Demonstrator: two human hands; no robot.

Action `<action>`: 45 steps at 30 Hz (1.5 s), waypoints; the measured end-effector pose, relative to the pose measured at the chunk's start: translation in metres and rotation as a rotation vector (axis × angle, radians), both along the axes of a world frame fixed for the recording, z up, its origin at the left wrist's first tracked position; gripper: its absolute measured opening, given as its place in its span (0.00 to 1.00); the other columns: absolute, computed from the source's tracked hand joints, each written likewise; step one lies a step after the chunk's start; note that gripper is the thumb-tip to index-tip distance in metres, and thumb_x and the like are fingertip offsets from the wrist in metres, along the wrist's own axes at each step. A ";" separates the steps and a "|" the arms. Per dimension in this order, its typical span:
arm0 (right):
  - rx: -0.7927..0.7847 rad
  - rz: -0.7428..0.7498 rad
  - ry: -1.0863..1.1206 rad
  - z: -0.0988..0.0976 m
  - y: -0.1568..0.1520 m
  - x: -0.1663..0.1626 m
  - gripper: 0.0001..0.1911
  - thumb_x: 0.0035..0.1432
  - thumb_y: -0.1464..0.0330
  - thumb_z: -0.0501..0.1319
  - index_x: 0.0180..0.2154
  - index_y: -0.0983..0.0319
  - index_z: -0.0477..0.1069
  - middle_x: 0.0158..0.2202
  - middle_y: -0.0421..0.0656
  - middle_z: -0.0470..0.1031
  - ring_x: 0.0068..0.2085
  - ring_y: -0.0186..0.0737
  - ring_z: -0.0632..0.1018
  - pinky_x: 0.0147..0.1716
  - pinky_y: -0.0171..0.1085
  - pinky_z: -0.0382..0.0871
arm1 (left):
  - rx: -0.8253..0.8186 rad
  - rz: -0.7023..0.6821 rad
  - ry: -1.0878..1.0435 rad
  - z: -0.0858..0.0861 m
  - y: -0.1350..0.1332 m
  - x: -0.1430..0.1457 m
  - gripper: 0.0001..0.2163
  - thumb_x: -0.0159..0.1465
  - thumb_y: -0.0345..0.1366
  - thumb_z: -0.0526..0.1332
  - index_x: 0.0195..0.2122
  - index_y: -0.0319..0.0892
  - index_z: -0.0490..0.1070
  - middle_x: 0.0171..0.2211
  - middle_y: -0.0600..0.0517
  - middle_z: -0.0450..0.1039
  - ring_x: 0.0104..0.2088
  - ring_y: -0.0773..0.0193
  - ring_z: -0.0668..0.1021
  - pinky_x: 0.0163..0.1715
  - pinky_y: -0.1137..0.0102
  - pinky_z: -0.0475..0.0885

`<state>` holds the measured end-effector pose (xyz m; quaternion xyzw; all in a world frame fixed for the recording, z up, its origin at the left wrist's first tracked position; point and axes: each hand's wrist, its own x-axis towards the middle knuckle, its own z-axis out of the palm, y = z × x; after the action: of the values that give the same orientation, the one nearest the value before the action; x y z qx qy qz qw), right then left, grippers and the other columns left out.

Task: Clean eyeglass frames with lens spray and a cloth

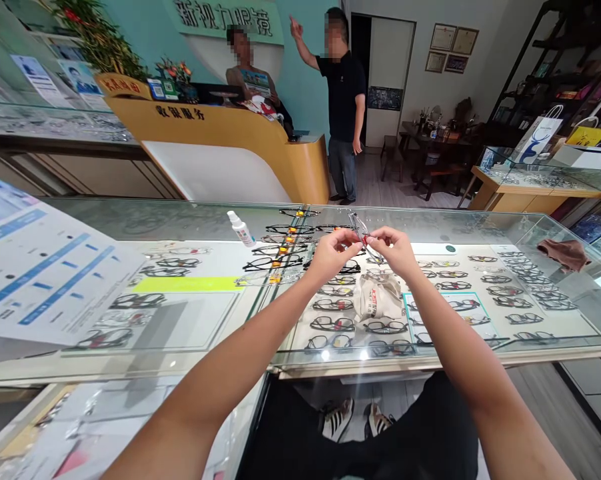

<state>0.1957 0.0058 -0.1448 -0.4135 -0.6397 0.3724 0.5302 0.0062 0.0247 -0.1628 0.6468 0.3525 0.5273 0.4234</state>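
Above the glass counter, my left hand [334, 253] and my right hand [393, 251] are close together, fingers pinched on a pair of eyeglasses [359, 223] with a red tag. The temples of the eyeglasses point up and away from me; my fingers hide part of the frame. Left of my hands, several dark-framed glasses [275, 262] with orange tags lie in a column on the counter top. A small white spray bottle [241, 229] stands beyond them. Nearer to me, below my hands, rests a crumpled off-white cloth [379, 298] with printed lettering.
Several rows of frames fill the display case [485, 347]. A brown cloth [563, 255] lies at its right end. At the left, a large printed sheet [45, 267] rises over the counter. Two people are at the back, one standing [344, 93] beside the reception desk [220, 133].
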 end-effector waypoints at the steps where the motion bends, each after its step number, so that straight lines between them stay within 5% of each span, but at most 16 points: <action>1: 0.003 0.003 -0.006 0.000 0.000 0.000 0.24 0.52 0.45 0.73 0.31 0.59 0.77 0.22 0.34 0.60 0.28 0.35 0.60 0.31 0.39 0.54 | 0.005 0.006 0.010 0.001 -0.001 0.000 0.14 0.54 0.46 0.72 0.34 0.42 0.77 0.31 0.51 0.79 0.32 0.63 0.78 0.31 0.70 0.70; 17: -0.030 0.035 -0.006 -0.002 0.000 -0.002 0.26 0.49 0.43 0.74 0.31 0.59 0.77 0.22 0.34 0.61 0.27 0.34 0.60 0.30 0.38 0.53 | 0.024 -0.015 0.004 0.000 0.000 0.001 0.11 0.54 0.43 0.70 0.30 0.42 0.75 0.29 0.53 0.76 0.30 0.65 0.74 0.31 0.71 0.67; 30: -0.139 0.109 0.131 -0.003 0.001 -0.005 0.29 0.42 0.42 0.78 0.29 0.59 0.77 0.26 0.37 0.69 0.30 0.35 0.63 0.31 0.38 0.55 | -0.030 -0.064 -0.105 0.005 -0.002 0.003 0.17 0.51 0.45 0.74 0.24 0.43 0.68 0.25 0.56 0.70 0.27 0.68 0.70 0.30 0.71 0.67; 40: -0.107 -0.167 0.246 -0.001 0.011 0.008 0.24 0.42 0.48 0.79 0.30 0.58 0.80 0.26 0.38 0.70 0.31 0.36 0.67 0.33 0.38 0.62 | -0.024 0.104 -0.111 0.007 0.000 0.001 0.16 0.53 0.47 0.73 0.27 0.43 0.70 0.27 0.54 0.73 0.28 0.66 0.72 0.31 0.70 0.68; 45: -0.180 -0.292 0.430 -0.001 0.018 0.018 0.24 0.39 0.50 0.79 0.32 0.58 0.78 0.27 0.35 0.68 0.27 0.31 0.59 0.27 0.37 0.55 | -0.049 0.199 -0.162 0.008 0.002 -0.002 0.15 0.54 0.47 0.73 0.30 0.43 0.71 0.28 0.54 0.73 0.30 0.66 0.74 0.33 0.69 0.71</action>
<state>0.2135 0.0233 -0.1458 -0.4581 -0.4106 0.4266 0.6630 0.0045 0.0265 -0.1552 0.5531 0.3926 0.6086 0.4118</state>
